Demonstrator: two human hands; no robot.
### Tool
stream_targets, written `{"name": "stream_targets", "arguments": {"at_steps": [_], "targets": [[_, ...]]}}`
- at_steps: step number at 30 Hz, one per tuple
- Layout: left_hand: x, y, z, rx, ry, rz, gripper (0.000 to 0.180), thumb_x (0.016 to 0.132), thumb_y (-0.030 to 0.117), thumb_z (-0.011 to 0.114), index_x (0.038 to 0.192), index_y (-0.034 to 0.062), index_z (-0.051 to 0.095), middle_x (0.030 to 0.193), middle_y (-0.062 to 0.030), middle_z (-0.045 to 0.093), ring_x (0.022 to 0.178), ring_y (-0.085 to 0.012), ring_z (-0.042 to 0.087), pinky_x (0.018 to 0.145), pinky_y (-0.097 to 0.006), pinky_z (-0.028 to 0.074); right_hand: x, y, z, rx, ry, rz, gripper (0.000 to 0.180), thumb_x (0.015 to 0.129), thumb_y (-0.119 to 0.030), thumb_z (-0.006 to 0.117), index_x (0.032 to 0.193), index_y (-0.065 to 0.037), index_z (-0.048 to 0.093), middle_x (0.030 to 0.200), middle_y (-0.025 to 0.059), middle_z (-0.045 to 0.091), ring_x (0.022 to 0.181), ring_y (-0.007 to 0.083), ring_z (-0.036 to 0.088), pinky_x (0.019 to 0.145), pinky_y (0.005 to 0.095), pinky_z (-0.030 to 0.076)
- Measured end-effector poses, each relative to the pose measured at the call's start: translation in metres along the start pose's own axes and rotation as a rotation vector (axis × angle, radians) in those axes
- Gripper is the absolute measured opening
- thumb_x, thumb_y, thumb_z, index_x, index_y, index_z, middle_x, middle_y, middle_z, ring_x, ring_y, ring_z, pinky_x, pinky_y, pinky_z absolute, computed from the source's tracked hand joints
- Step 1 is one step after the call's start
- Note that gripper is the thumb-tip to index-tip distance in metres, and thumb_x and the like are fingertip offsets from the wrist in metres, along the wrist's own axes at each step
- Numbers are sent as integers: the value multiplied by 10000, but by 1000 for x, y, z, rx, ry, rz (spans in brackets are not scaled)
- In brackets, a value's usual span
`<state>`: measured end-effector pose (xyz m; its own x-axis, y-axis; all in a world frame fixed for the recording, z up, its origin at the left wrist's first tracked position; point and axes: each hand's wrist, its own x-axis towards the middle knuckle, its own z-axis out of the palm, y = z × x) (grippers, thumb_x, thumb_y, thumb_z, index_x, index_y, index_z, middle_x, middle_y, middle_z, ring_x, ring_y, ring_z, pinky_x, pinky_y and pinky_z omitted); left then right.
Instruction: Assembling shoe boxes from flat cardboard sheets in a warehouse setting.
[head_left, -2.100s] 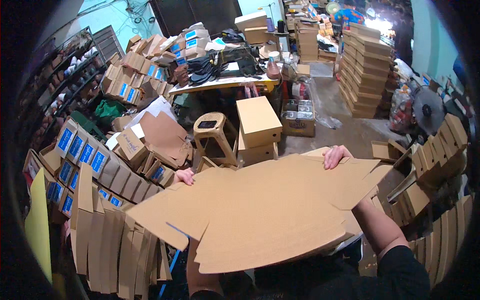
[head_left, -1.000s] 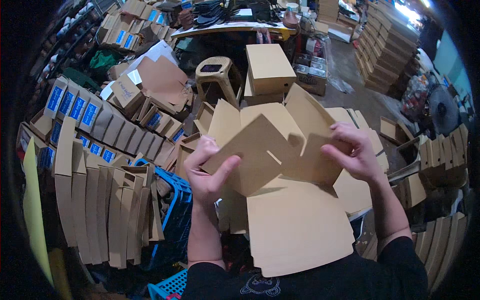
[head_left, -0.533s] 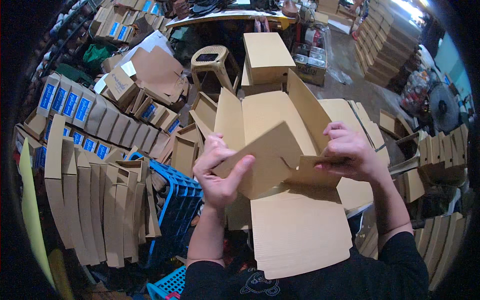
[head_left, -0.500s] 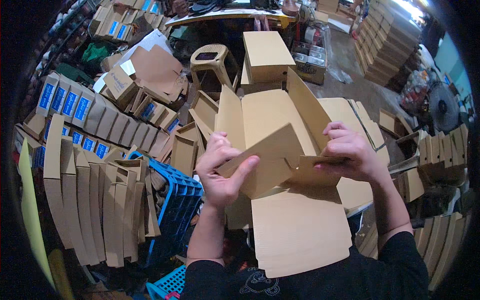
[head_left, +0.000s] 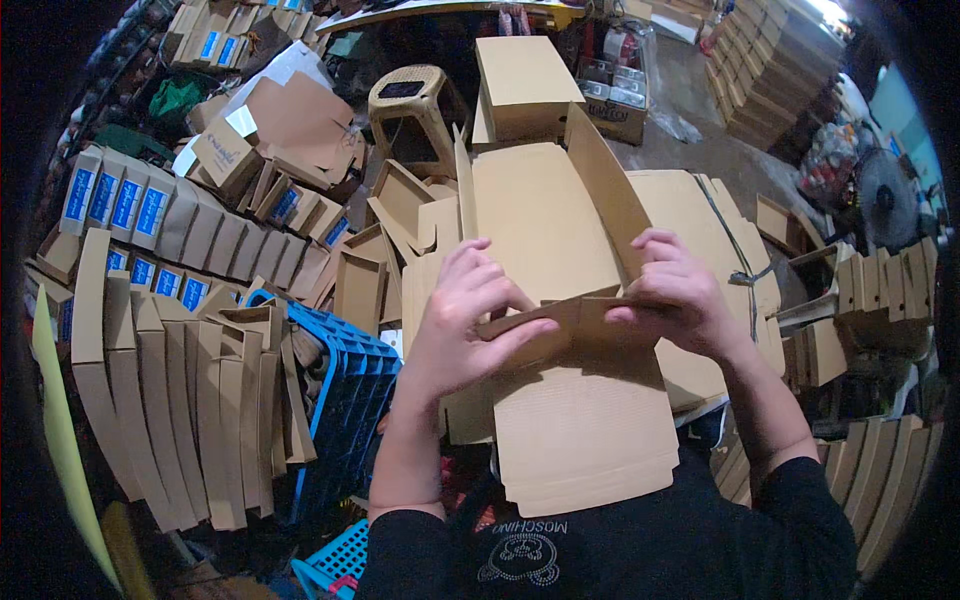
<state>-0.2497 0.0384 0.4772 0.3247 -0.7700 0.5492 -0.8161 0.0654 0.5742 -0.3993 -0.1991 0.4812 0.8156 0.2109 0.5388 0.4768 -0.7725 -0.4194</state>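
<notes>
Folding piece: half-formed cardboard box, side walls raised, held at chest height above a stack of flat cardboard blanks.
Left hand: fingers curled, pinching the front flap.
Right hand: closed over the same flap's right end.
Left side: blue plastic crate, rows of folded cartons.
Beyond: plastic stool.

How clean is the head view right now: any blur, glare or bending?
Head view: both hands, left hand and right hand, and the cardboard box read sharp; glare blows out the top right corner; fisheye bends the stacked flat boxes at left; black vignette rings the edges.
</notes>
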Motion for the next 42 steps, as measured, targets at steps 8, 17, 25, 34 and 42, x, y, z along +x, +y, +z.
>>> {"name": "stream_targets", "arguments": {"at_steps": [8,17,25,34,42], "targets": [[-9,-14,-10,86,-132,-125,167,784,187,811,774,56,707,726,-31,576,841,-210,607,1147,-507,313,-11,3,-9,165,-57,370,224,927,-124,684,1141,-65,656,881,66,633,851,239,624,1057,414,429],[-15,-9,4,93,-258,-263,147,880,170,716,992,83,756,847,-49,673,942,-229,635,1198,-527,263,-21,-2,-1,27,-173,374,303,928,-184,699,1207,-92,622,873,49,634,991,259,593,1083,446,387],[-18,-14,0,45,-349,-264,346,836,208,770,1151,106,671,845,-13,659,990,-230,630,1222,-562,218,-31,-3,3,143,-169,439,486,891,-131,734,1343,-123,557,878,7,635,991,216,602,1170,482,304],[-17,-19,3,-15,-404,-249,489,710,14,801,1168,106,658,898,-23,625,1009,-250,549,1026,-429,415,-34,0,5,108,-185,385,607,809,-132,820,1356,-118,559,830,-3,634,1006,180,623,1192,479,273],[-17,-20,5,-70,-423,-229,533,702,-41,774,1197,105,639,932,-48,596,1050,-280,510,964,-407,444,-35,-2,10,120,-101,416,590,837,-187,797,1367,-114,546,840,16,596,1025,214,608,1105,444,359]]}}
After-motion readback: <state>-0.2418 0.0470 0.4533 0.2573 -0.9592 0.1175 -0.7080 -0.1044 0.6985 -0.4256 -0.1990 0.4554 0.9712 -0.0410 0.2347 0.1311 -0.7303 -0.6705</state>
